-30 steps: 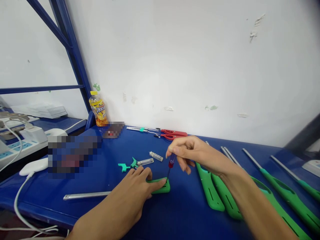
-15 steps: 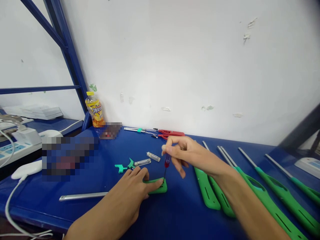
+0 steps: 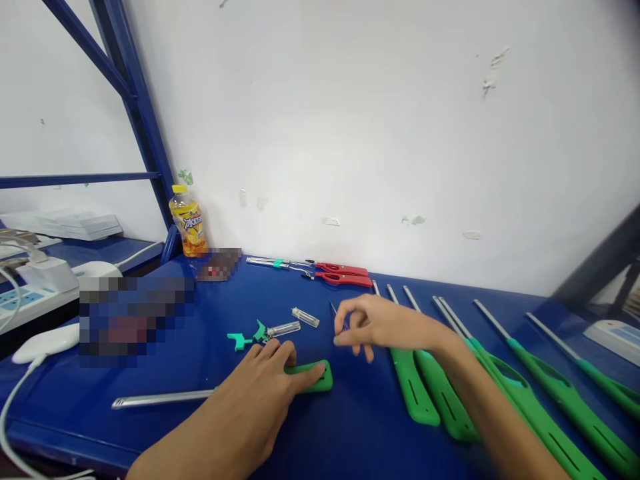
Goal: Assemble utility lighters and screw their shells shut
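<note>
A green lighter handle [image 3: 320, 377] with a long metal tube lies on the blue table, the tube pointing left. My left hand [image 3: 270, 380] is wrapped over the handle, its thumb pressed near the right end. To the right and a little above, my right hand [image 3: 360, 327] pinches a small screwdriver [image 3: 345, 327], mostly hidden by the fingers, its thin shaft pointing up and left, off the handle. Beyond the left hand lie two clear fuel tubes [image 3: 305, 317] and small teal plastic pieces [image 3: 240, 341].
Several green lighters [image 3: 415, 390] lie in a row at the right. Red handles [image 3: 345, 275] with metal tubes lie near the wall. A yellow-capped bottle [image 3: 190, 223] stands at the back left, with a power strip [image 3: 15, 297] and white cables at the far left.
The right hand has lifted the screwdriver off the green handle and moved slightly right; its shaft now points up instead of down. The left hand keeps its hold.
</note>
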A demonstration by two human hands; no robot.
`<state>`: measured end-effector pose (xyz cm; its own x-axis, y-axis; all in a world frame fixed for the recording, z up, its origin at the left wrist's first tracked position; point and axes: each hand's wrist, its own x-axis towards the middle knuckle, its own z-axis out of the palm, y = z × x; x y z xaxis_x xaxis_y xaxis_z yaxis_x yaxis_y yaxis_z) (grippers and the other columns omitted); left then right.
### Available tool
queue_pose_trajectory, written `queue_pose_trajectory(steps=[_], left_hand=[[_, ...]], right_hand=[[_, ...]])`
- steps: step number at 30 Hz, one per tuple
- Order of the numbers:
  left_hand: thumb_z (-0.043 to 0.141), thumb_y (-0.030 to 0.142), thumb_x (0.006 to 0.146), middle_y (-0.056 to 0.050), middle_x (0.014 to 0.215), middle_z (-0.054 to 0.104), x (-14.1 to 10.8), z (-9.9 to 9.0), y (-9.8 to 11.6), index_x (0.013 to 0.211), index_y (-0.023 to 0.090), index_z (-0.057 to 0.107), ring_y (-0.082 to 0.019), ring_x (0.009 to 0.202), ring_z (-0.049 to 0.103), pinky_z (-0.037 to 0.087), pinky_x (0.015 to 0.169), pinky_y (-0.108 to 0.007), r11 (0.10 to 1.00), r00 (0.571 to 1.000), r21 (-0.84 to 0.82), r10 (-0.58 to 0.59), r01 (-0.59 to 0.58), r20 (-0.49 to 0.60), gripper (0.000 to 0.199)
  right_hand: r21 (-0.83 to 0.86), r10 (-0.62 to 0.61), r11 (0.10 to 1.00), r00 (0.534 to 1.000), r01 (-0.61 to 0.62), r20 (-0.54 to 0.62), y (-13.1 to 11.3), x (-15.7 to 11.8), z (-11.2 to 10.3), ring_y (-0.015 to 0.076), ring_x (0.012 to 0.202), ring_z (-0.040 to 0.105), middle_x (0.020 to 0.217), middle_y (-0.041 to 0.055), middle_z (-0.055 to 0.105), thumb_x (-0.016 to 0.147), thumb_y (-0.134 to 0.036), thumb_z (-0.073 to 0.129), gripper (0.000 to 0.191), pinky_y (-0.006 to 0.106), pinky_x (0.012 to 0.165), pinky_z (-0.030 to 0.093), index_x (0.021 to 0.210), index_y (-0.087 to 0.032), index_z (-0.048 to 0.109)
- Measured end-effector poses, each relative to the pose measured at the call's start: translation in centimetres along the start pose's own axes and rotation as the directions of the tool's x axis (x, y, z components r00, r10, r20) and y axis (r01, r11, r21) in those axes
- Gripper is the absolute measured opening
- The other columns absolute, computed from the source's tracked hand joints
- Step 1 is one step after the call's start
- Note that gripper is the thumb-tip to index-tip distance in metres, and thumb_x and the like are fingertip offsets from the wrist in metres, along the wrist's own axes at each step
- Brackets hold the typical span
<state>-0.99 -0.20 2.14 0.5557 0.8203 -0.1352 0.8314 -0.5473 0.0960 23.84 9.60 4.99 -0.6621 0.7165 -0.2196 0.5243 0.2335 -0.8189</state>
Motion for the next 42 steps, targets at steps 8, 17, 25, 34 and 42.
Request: queue_pose_trajectory(steps=[8,17,25,34,42], left_hand=[[0.054,-0.010,0.077,-0.009,0.133,0.064,-0.3,2.5,-2.3,0.160,0.040,0.045,-0.035,0.124,0.063,0.051,0.105,-0.054,0.979,0.985,0.186,0.107,-0.081,-0.132,0.098],[0.059,0.010,0.103,0.002,0.088,0.069,0.2,1.2,-1.0,0.104,0.031,0.075,-0.022,0.091,0.061,0.033,0.113,-0.046,0.896,0.573,0.319,0.443,-0.309,-0.689,0.027],[0.053,0.004,0.101,0.001,0.123,0.076,0.6,1.4,0.5,0.114,0.023,0.069,-0.018,0.133,0.059,0.018,0.134,-0.037,0.900,0.551,0.127,0.361,-0.416,-0.753,0.028],[0.049,0.013,0.107,-0.003,0.164,0.044,0.7,1.6,2.1,0.154,0.046,0.051,-0.030,0.149,0.049,0.054,0.113,-0.046,0.826,0.575,-0.377,-0.080,-0.420,-0.814,0.057],[0.062,0.053,0.103,-0.016,0.145,0.056,1.6,1.1,2.6,0.153,0.032,0.044,-0.025,0.085,0.076,0.060,0.052,-0.029,-0.026,0.843,-0.907,-0.382,-0.420,-0.380,0.057]], right_hand=[[-0.086,-0.017,0.996,0.996,0.025,0.090,-0.3,0.3,0.3,0.0091,0.048,0.057,0.071,-0.0014,0.071,0.097,-0.051,0.071,0.033,0.023,0.054,0.046,0.104,-0.018,0.075],[0.034,-0.180,0.983,0.983,0.179,0.031,-2.0,0.7,2.3,0.0074,0.057,0.054,0.097,0.0014,0.074,0.103,-0.073,0.051,0.056,0.024,0.058,0.044,0.113,-0.020,0.069],[0.258,-0.288,0.921,0.956,0.292,-0.055,-2.1,1.1,3.1,0.0078,0.062,0.041,0.076,-0.0065,0.053,0.101,-0.068,0.062,0.046,0.021,0.055,0.034,0.097,-0.022,0.059],[0.309,-0.268,0.891,0.935,0.332,-0.234,-2.1,1.3,2.2,0.0065,0.046,0.042,0.058,-0.0081,0.051,0.105,-0.055,0.058,0.043,0.022,0.048,0.032,0.079,-0.021,0.053],[0.286,-0.253,0.899,0.927,0.331,-0.279,-1.8,1.9,2.5,0.0054,0.048,0.052,0.069,-0.0050,0.062,0.104,-0.054,0.057,0.041,0.021,0.046,0.033,0.081,-0.020,0.058]])
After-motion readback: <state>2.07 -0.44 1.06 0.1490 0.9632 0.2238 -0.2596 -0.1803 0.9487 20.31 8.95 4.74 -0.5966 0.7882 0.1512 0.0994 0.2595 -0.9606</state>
